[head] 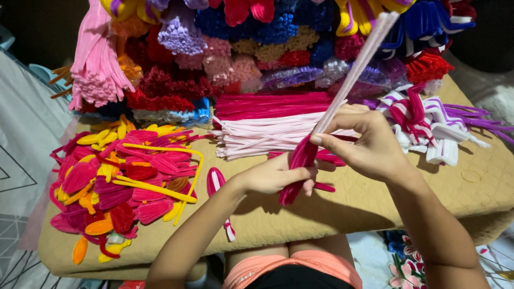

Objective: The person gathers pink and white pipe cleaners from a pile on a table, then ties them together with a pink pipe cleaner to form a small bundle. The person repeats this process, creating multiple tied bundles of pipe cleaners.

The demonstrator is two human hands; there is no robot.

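Both hands (278,174) (369,142) pinch a magenta pipe-cleaner petal (300,163) on pale pink stems (356,67) above the tabletop (375,206), a heap of finished petals (126,187) lying left, many straight pipe cleaners (267,134) still unshaped.

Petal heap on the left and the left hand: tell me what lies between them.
In the head view, one pink-and-white looped petal lies on the tan mat between the petal heap and the left hand.

Tan quilted cushion (375,208), loose pink pipe cleaners (257,136), pile of bent petals (123,187), bundled stems (176,91)
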